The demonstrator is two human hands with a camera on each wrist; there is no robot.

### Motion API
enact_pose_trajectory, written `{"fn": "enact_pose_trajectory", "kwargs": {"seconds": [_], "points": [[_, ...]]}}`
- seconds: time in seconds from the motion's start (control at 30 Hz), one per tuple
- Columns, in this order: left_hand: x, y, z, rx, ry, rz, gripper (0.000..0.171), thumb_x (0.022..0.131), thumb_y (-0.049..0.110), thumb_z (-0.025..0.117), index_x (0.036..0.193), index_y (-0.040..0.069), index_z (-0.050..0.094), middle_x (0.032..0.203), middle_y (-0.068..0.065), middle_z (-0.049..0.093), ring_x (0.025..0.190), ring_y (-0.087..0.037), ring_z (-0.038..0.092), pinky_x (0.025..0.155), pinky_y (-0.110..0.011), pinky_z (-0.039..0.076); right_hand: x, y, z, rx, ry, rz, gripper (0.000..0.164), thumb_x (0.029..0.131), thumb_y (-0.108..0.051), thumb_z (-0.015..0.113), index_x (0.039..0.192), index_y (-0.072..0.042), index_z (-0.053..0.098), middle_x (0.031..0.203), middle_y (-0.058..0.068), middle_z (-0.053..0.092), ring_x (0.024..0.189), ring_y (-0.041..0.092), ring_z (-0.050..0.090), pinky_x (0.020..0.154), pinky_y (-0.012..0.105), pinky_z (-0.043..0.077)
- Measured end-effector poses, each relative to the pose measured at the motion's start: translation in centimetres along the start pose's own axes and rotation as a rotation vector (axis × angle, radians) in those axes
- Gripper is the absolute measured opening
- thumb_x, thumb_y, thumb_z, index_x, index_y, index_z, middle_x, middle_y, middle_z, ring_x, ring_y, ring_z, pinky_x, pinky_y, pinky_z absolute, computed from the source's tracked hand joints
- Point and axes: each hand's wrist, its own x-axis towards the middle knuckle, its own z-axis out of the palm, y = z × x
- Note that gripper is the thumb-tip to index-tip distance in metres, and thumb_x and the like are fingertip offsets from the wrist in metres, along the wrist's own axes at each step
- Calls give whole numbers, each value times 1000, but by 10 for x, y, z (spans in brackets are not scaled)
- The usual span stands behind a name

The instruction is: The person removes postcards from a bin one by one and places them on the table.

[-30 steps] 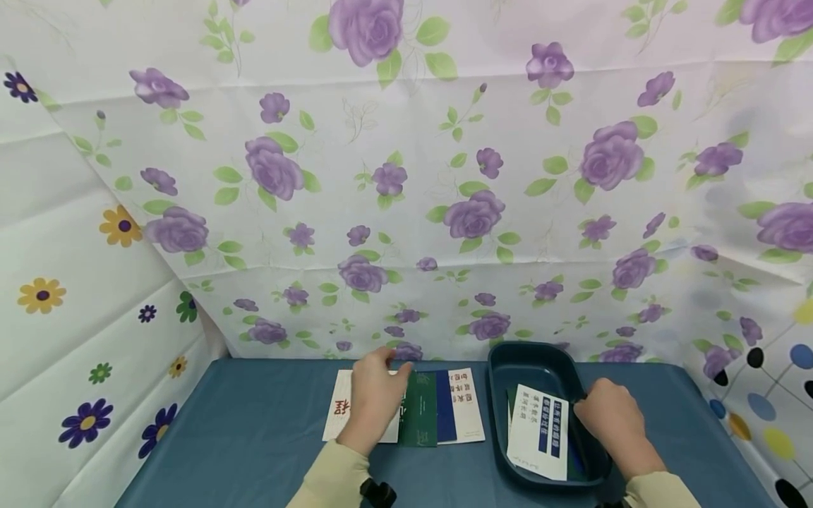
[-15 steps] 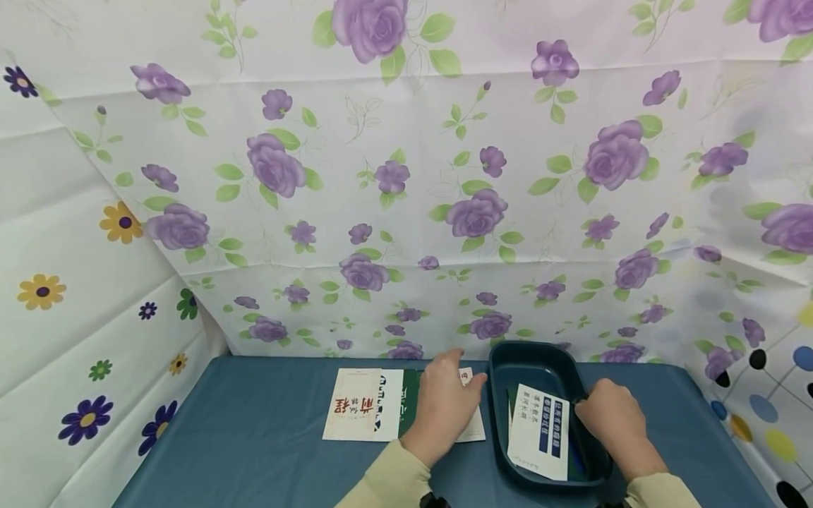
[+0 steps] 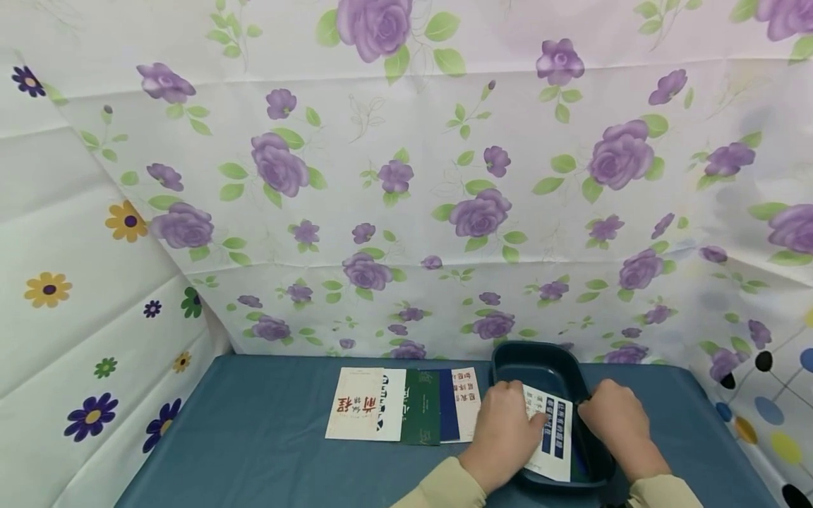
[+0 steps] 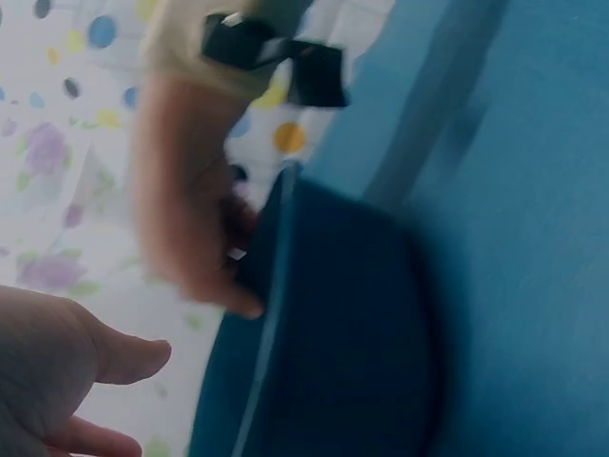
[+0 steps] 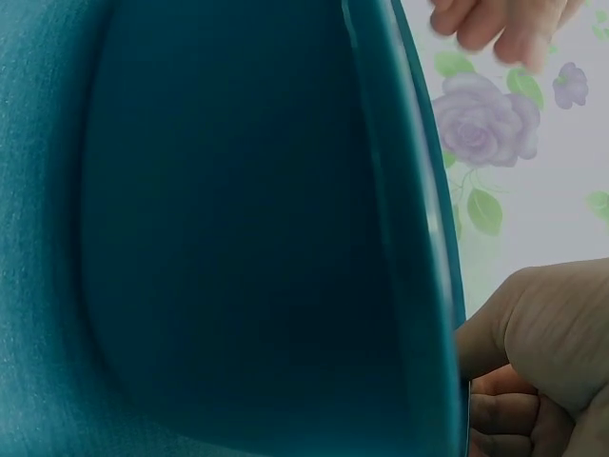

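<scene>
My left hand (image 3: 508, 434) hangs over the left rim of a dark teal tray (image 3: 530, 346), overlapping a white card (image 3: 556, 444) that lies inside it. Dark blue blocks with white characters mark this card. In the left wrist view the thumb of my left hand (image 4: 57, 371) stands apart from the fingers, and nothing is between them. My right hand (image 3: 615, 416) grips the tray's right rim. The right wrist view has the thumb of that right hand (image 5: 561, 333) pressed at the rim, fingers curled on the other side.
Left of the tray, overlapping cards lie in a row: a cream one with red characters (image 3: 356, 402), a green one (image 3: 421, 409), a blue one (image 3: 448, 416) and a white one with red text (image 3: 466, 388). A flowered sheet (image 3: 381, 176) rises behind the blue table (image 3: 267, 423).
My left hand has moved right, from above the row of cards to the tray's left side, uncovering the row. The right hand stays on the tray's rim.
</scene>
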Motion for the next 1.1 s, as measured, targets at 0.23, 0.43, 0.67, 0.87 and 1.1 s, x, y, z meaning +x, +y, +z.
{"fn": "enact_pose_trajectory", "kwargs": {"seconds": [0.23,0.43,0.67,0.87,1.1], "points": [[-2,16,29,50,-149,-67,45,79,43,70,105,8,61,91,-1,53,84,-9,48,70,-27,45,-1,3,0,11,-11,-5,21,84,-18,56,64,-10,53,61,7,46,55,22,45,48,35,35],[0,18,44,135,-189,-46,46,76,42,73,103,7,62,90,-3,55,88,-14,51,71,-29,47,-1,4,0,21,10,-18,25,83,-16,56,60,-11,48,56,4,38,51,22,42,45,33,33],[6,17,57,315,-178,-53,47,70,41,75,93,1,64,83,-9,55,75,-18,52,58,-28,46,-1,3,-1,20,18,-15,28,82,-16,56,58,-13,43,55,1,33,50,20,39,45,33,32],[10,18,65,418,-255,-111,52,63,52,78,91,9,67,94,-10,61,86,-22,59,67,-33,49,-2,3,-2,13,31,-19,27,81,-16,56,57,-13,42,55,1,33,50,20,38,45,33,32],[12,21,69,535,-285,-139,71,55,59,81,103,10,66,104,-9,61,82,-19,57,63,-31,49,-4,2,-1,19,39,-20,27,79,-13,55,56,-13,40,54,-1,29,49,18,33,44,32,30]]}}
